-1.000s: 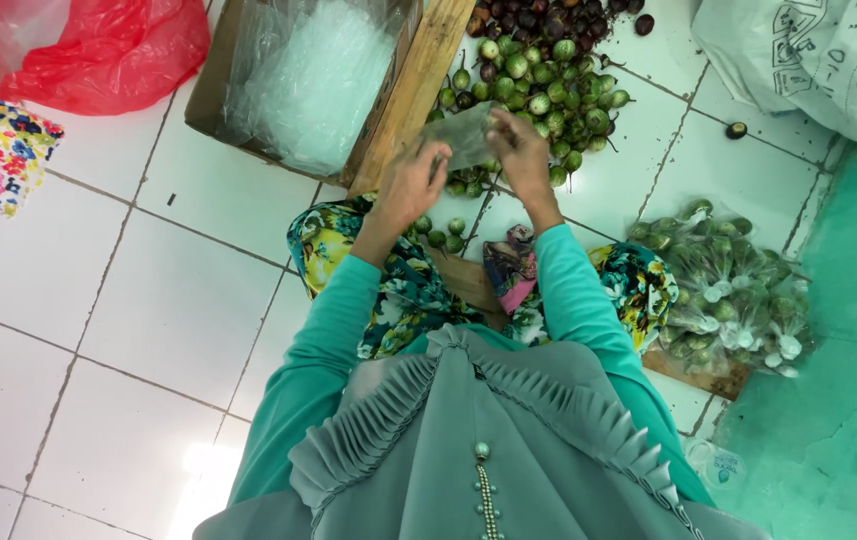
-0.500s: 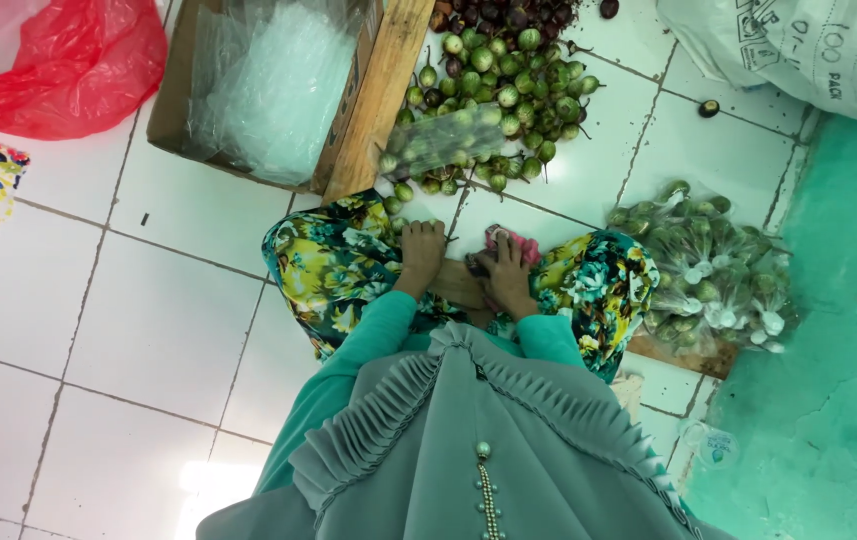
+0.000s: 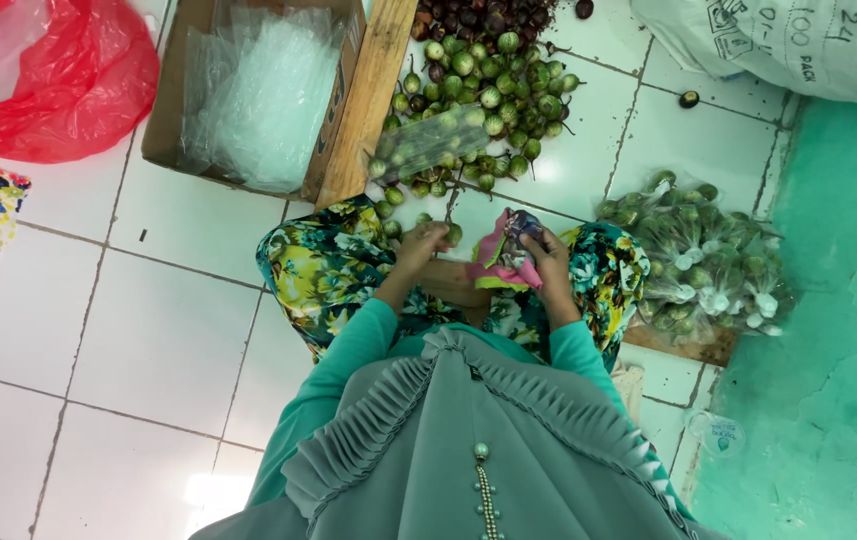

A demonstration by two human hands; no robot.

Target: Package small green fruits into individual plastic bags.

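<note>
Both teal-sleeved arms bend inward over the lap, forearms angled toward each other, hands low between the knees of a flowered skirt. Beyond the hands, a white tiled floor carries everything. Far left of the left hand lies a red plastic bag; nearer, ahead and left, sits a cardboard box filled with clear plastic bags, with a wooden plank along its side. Straight ahead of both hands is a heap of small round green eggplants, and a filled clear bag of eggplants lies on its near edge. To the right of the right hand rests a pile of tied, filled bags.

The left hand is curled, fingers pressed together around a small green eggplant, just beside a few loose ones. The right hand is curled too, pinching a pink cloth bundle that hangs between the two hands, touching its fingers.
</note>
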